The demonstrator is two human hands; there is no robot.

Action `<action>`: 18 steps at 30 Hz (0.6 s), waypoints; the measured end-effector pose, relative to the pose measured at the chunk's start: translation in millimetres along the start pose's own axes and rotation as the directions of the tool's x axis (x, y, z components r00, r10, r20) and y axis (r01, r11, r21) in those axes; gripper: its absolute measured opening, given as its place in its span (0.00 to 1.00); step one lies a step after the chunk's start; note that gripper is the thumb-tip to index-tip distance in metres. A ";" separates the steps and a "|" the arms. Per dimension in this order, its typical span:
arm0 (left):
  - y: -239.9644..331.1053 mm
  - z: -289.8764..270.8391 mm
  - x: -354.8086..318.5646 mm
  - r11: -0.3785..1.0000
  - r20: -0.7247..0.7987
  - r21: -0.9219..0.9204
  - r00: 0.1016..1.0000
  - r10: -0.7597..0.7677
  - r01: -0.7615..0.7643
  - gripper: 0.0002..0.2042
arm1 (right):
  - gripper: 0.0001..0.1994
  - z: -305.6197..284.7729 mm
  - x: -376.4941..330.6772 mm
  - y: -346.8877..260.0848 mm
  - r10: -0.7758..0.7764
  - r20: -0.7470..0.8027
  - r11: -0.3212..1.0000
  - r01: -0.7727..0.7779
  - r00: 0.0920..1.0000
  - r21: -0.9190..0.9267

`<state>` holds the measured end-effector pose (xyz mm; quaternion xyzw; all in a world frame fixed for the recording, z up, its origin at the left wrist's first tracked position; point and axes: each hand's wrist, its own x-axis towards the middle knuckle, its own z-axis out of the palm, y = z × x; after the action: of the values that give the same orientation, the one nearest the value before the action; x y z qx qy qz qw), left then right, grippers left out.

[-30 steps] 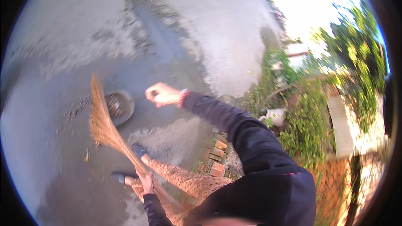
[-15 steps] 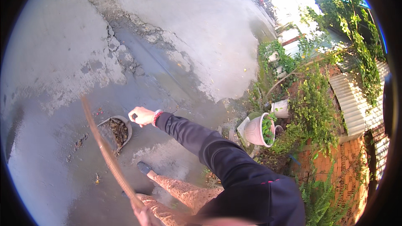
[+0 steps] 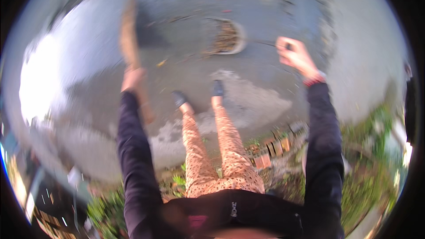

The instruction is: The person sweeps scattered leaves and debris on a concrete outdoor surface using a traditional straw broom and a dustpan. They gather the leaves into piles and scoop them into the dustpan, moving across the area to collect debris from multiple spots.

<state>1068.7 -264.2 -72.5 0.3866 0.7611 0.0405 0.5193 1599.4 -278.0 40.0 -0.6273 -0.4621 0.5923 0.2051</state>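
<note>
My left hand (image 3: 133,79) is wrapped round a long brown broom (image 3: 129,31), blurred by motion. Its far end reaches up and away over the wet ground, and a shorter end sticks out below the hand. Off to the right, my right hand (image 3: 295,55) is closed on the end of a thin dark handle. That handle runs left to a whitish dustpan (image 3: 241,40) on the ground. Brown dry leaves (image 3: 226,37) lie heaped in the pan, whose open side faces left, toward the broom.
My feet (image 3: 218,89) in dark shoes stand on the concrete, nearer than the dustpan. A yellow leaf (image 3: 162,63) lies between broom and pan. Behind my legs are hollow bricks (image 3: 262,160) and green plants (image 3: 106,210). Cracked, rough concrete (image 3: 325,13) runs at the far right.
My view has swung round, so plants and pots at the right have left the middle of the picture. Both arms now reach forward, the broom upright at the left, the dustpan farther ahead.
</note>
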 end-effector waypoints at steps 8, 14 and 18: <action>-64.5 161.1 -98.0 0.893 0.222 0.442 0.975 -0.020 -0.082 0.43 | 0.09 0.7 1.1 1.7 0.181 -0.075 0.978 -0.187 0.981 -0.090; -85.5 110.4 -162.5 0.973 0.458 -0.047 0.861 0.222 -0.226 0.44 | 0.08 2.7 -7.8 12.1 0.109 -0.073 0.987 -0.117 0.991 -0.107; -61.0 63.4 -145.6 0.910 0.447 -0.297 0.801 0.399 -0.289 0.40 | 0.09 7.4 0.3 12.9 -0.085 -0.061 0.995 0.082 0.994 -0.051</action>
<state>1111.0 -420.1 -19.2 0.4579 0.5088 0.1152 0.7199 1596.8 -286.2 27.9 -0.6306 -0.4957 0.5516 0.2290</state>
